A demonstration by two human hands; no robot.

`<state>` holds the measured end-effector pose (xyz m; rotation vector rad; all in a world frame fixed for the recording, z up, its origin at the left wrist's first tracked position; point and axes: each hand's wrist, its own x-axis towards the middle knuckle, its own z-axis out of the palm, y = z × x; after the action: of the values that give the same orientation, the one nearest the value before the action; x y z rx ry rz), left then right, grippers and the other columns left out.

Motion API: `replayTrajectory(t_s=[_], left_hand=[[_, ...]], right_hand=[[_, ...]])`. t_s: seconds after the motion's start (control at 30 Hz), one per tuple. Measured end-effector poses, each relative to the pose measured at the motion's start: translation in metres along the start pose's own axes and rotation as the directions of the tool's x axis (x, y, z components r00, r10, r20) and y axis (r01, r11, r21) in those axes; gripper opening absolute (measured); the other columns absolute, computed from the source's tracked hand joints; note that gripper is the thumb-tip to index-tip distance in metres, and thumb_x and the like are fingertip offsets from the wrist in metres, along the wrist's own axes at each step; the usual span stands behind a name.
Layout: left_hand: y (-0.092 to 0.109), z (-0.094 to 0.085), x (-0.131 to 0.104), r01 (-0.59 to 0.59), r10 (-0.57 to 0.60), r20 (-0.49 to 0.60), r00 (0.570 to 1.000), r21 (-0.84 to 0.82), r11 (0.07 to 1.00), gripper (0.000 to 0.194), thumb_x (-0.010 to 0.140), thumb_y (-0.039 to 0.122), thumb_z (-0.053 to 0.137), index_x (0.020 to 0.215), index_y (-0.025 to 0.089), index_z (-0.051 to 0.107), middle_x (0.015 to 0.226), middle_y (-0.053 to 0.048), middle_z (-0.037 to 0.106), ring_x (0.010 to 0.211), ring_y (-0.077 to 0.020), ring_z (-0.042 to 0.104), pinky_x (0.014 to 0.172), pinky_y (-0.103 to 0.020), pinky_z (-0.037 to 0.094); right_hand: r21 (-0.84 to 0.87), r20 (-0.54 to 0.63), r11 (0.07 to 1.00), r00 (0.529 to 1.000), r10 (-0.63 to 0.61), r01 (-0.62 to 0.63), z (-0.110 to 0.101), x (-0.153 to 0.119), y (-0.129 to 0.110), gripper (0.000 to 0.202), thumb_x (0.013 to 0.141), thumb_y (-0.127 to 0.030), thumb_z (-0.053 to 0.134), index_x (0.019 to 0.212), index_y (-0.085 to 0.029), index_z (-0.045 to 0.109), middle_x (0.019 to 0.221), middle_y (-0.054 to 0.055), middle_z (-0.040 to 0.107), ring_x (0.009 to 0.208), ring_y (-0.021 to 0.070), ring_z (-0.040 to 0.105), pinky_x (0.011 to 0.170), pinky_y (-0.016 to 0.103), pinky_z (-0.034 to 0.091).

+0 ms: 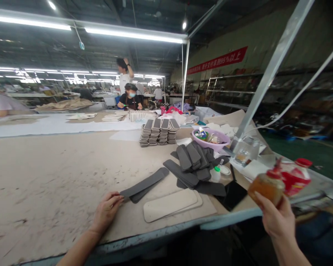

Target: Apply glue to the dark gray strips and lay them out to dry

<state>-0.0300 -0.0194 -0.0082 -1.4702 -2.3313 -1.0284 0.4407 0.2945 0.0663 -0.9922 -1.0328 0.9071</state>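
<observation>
My left hand [108, 210] pinches the near end of a long dark grey strip with rounded ends [144, 183], which lies over a second one on the table. In my right hand [279, 218] is a squeeze bottle of amber liquid with a red cap [267, 186], tilted and raised past the table's front edge at the right. Between my hands lie a couple of cream-coloured strips of similar shape [170, 204], partly overlapping. A loose heap of dark grey pieces [192, 162] sits beyond them.
Stacked grey pieces [158, 132] stand farther back. A purple basin [211, 145] holds small items. Near it are a small green-capped bottle [215, 174], a clear jar [242, 151] and a red-and-white container [295, 179]. A metal post [272, 70] rises at the right. Co-workers [130, 96] are in the background.
</observation>
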Motion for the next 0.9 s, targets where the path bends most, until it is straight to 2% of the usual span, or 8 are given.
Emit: replayTrajectory(t_s=[0.13, 0.27, 0.37, 0.47, 0.6, 0.67, 0.77, 0.9], left_hand=[[-0.011, -0.011, -0.007, 0.074, -0.073, 0.092, 0.993, -0.002, 0.997, 0.031, 0.08, 0.045, 0.049, 0.079, 0.023, 0.071, 0.093, -0.004, 0.065, 0.084, -0.0182, 0.064, 0.079, -0.029, 0.052], [0.003, -0.019, -0.007, 0.265, -0.258, 0.096, 0.961, -0.065, 0.962, 0.035, 0.076, 0.049, 0.052, 0.086, 0.021, 0.07, 0.107, -0.006, 0.063, 0.087, -0.0207, 0.064, 0.081, -0.032, 0.052], [0.036, -0.021, -0.003, 0.485, -0.477, 0.108, 0.872, -0.312, 0.817, 0.049, 0.072, 0.058, 0.054, 0.097, 0.017, 0.066, 0.11, -0.01, 0.062, 0.089, -0.0236, 0.063, 0.076, -0.035, 0.053], [0.08, -0.018, 0.004, 0.596, -0.497, 0.358, 0.79, -0.638, 0.488, 0.059, 0.066, 0.058, 0.062, 0.106, 0.014, 0.061, 0.11, -0.014, 0.064, 0.096, -0.0278, 0.063, 0.074, -0.036, 0.054], [0.127, -0.017, 0.016, 0.507, -0.333, 0.451, 0.828, -0.856, 0.102, 0.052, 0.065, 0.043, 0.072, 0.11, 0.02, 0.058, 0.118, -0.012, 0.061, 0.106, -0.027, 0.059, 0.087, -0.038, 0.05], [0.136, -0.019, 0.018, 0.468, -0.321, 0.452, 0.832, -0.883, -0.029, 0.045, 0.068, 0.038, 0.071, 0.107, 0.02, 0.059, 0.116, -0.012, 0.062, 0.107, -0.0268, 0.059, 0.09, -0.039, 0.048], [0.137, -0.019, 0.014, 0.448, -0.358, 0.459, 0.814, -0.886, -0.118, 0.045, 0.069, 0.035, 0.071, 0.107, 0.017, 0.058, 0.115, -0.013, 0.062, 0.107, -0.0276, 0.059, 0.091, -0.039, 0.047], [0.131, -0.01, 0.009, 0.469, -0.338, 0.466, 0.817, -0.88, -0.078, 0.046, 0.071, 0.035, 0.07, 0.11, 0.015, 0.056, 0.116, -0.014, 0.061, 0.106, -0.0266, 0.059, 0.089, -0.038, 0.047]], right_hand=[[0.1, 0.405, 0.949, 0.883, 0.236, -0.3, 0.055, -0.061, -0.034, 0.059, 0.061, -0.033, 0.079, 0.114, -0.024, 0.057, 0.111, 0.005, 0.062, 0.1, 0.0244, 0.059, 0.084, 0.035, 0.05], [0.044, 0.64, 0.926, 0.722, 0.261, -0.374, 0.123, -0.123, -0.044, 0.057, 0.068, -0.036, 0.075, 0.12, -0.023, 0.055, 0.115, 0.008, 0.061, 0.106, 0.0286, 0.056, 0.088, 0.04, 0.048], [-0.062, 0.715, 0.983, 0.679, 0.163, -0.17, 0.171, -0.164, -0.041, 0.058, 0.068, -0.036, 0.074, 0.121, -0.024, 0.054, 0.111, 0.006, 0.06, 0.103, 0.0279, 0.056, 0.092, 0.043, 0.044], [-0.103, 0.765, 0.977, 0.643, -0.042, 0.186, 0.203, -0.2, -0.035, 0.057, 0.067, -0.03, 0.072, 0.121, -0.026, 0.055, 0.108, 0.006, 0.056, 0.103, 0.0269, 0.054, 0.093, 0.042, 0.043], [-0.028, 0.809, 0.934, 0.556, -0.188, 0.356, 0.219, -0.233, -0.025, 0.056, 0.068, -0.024, 0.067, 0.123, -0.026, 0.055, 0.106, 0.008, 0.05, 0.101, 0.0253, 0.053, 0.09, 0.039, 0.046], [-0.013, 0.817, 0.959, 0.556, -0.153, 0.283, 0.218, -0.24, -0.02, 0.066, 0.066, -0.027, 0.071, 0.128, -0.026, 0.05, 0.11, 0.008, 0.048, 0.106, 0.0262, 0.051, 0.091, 0.04, 0.045], [-0.04, 0.845, 0.994, 0.528, 0.086, -0.097, 0.211, -0.242, -0.015, 0.084, 0.067, -0.041, 0.074, 0.139, -0.028, 0.033, 0.119, 0.009, 0.048, 0.105, 0.0265, 0.054, 0.083, 0.04, 0.05], [-0.183, 0.884, 0.856, 0.301, 0.359, -0.484, 0.203, -0.238, -0.009, 0.08, 0.07, -0.053, 0.07, 0.136, -0.03, 0.03, 0.11, 0.008, 0.056, 0.071, 0.0189, 0.062, 0.051, 0.029, 0.052]])
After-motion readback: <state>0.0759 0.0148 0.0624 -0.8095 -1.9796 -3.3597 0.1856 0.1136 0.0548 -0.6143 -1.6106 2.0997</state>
